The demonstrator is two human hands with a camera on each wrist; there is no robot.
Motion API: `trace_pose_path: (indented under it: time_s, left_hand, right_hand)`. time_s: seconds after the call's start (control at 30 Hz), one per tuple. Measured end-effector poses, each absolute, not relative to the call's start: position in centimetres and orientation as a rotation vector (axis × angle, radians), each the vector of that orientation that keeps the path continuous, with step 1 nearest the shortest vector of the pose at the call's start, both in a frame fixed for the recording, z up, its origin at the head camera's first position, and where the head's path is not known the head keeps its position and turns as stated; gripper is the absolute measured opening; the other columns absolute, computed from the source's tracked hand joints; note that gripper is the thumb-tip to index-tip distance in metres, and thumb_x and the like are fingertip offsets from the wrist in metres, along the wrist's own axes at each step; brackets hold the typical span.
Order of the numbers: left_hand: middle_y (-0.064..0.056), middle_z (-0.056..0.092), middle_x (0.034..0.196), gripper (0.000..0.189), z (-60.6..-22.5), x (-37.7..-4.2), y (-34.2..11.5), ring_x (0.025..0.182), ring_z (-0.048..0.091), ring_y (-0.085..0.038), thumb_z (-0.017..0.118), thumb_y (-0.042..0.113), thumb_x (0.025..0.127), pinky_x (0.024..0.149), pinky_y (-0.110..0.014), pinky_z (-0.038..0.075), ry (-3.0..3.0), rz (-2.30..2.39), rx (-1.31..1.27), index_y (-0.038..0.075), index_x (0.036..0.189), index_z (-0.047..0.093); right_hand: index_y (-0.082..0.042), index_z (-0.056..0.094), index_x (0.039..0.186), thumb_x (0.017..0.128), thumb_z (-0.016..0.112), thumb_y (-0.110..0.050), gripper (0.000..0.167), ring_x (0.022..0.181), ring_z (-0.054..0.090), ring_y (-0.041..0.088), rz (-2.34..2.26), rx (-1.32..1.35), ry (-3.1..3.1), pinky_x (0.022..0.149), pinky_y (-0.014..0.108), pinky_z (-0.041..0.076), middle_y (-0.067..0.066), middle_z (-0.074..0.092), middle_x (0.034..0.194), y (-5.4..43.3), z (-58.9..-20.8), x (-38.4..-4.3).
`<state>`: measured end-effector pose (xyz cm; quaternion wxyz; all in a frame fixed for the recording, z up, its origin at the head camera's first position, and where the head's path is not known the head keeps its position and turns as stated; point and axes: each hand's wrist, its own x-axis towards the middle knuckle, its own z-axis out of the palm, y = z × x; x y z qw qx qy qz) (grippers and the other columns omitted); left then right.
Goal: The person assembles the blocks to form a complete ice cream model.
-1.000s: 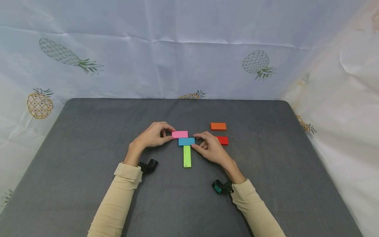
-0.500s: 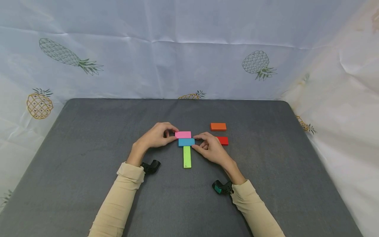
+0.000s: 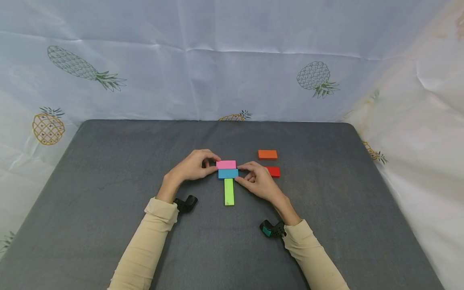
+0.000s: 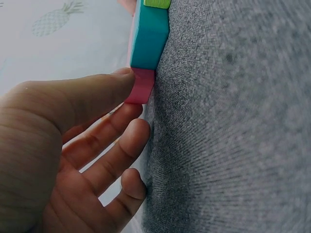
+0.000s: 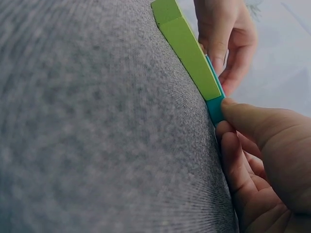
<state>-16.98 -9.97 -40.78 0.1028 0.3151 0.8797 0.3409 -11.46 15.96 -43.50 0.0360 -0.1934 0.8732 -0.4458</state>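
Observation:
Flat against the table lies a pink block [image 3: 226, 164], its long front side along the back of a blue block [image 3: 228, 173]. My left hand [image 3: 193, 165] pinches the pink block's left end between thumb and fingers; the left wrist view shows the thumb on the pink block [image 4: 142, 86]. From the right, my right hand [image 3: 258, 181] grips the right end of the blue block, thumb in front and index finger behind. A lime green block [image 3: 229, 192] runs from the blue block's front side toward me, seen in the right wrist view as a green block [image 5: 187, 51].
A red block [image 3: 273, 172] lies partly behind my right hand. Farther back rests an orange block [image 3: 267, 154]. The grey table [image 3: 108, 169] meets a pineapple-print cloth [image 3: 217, 80] at its far edge.
The pink block has slid right along the blue block's back side, with my left hand moving along with it. My right hand and the blue block have stayed nearly still.

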Motion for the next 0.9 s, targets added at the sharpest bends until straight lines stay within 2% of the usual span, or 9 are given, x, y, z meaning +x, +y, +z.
trace_pose_path:
  time_s: [0.9]
  left_hand:
    - [-0.012,0.073,0.11,0.026,-41.08,-16.96,-9.78,0.075,0.059,-0.01,0.07,0.014,0.097,0.072,-0.027,0.05,2.583,1.017,0.93,0.003,0.121,0.073]
  right_hand:
    - [0.005,0.073,0.12,0.09,0.079,-0.011,0.035,0.075,0.065,0.011,-1.387,-0.574,2.67,0.07,0.019,0.055,0.018,0.066,0.116,15.89,-43.68,-11.44]
